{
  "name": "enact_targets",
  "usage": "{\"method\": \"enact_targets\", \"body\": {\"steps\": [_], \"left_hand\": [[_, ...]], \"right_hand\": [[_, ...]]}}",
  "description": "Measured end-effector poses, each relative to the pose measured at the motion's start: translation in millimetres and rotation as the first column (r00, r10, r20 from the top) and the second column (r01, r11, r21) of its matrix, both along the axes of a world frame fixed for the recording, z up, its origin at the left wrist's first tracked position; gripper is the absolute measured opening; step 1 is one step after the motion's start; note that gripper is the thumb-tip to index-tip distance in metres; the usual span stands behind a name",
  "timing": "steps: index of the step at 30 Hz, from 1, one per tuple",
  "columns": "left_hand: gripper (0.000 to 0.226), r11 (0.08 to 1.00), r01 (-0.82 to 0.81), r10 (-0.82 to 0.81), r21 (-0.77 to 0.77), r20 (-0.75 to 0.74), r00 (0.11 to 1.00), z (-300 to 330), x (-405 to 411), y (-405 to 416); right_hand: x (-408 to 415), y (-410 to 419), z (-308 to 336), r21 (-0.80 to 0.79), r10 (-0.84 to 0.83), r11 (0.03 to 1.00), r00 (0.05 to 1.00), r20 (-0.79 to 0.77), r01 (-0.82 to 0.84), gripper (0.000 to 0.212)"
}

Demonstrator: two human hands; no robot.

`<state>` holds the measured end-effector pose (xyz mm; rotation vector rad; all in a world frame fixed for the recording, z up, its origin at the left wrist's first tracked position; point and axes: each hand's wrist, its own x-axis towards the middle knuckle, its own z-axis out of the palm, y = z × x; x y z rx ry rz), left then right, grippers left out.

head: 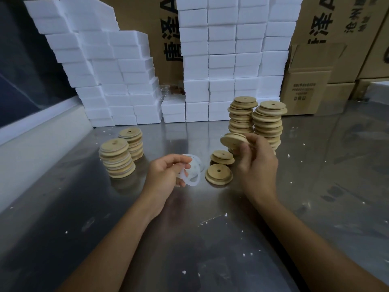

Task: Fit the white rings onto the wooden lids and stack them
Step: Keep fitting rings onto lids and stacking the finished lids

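Left hand (168,173) pinches white rings (192,172); right hand (255,163) grips wooden lid (233,140)

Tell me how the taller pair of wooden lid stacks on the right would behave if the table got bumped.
The tall stacks would probably topple easily: their lids sit visibly offset and both columns lean. The table is shiny metal, so fallen lids may well slide, or roll, being round discs. They stand just behind the right hand, so a careless reach there seems the likeliest trigger.
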<state>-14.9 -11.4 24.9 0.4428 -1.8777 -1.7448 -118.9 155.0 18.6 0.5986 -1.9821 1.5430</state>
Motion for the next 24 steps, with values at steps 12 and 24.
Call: {"method": "enact_targets", "body": {"steps": [12,24], "left_hand": [[0.034,0.884,0.355,-0.341,0.304,-0.099,0.935,6,0,3],[0.041,0.819,0.423,-0.407,0.388,-0.127,0.905,9,8,-2]], "right_hand": [[43,-23,2,0.102,0.464,0.885,0.851,-0.246,-0.453,0.016],[32,-16,3,-0.232,0.549,0.836,0.762,0.342,-0.498,0.022]]}}
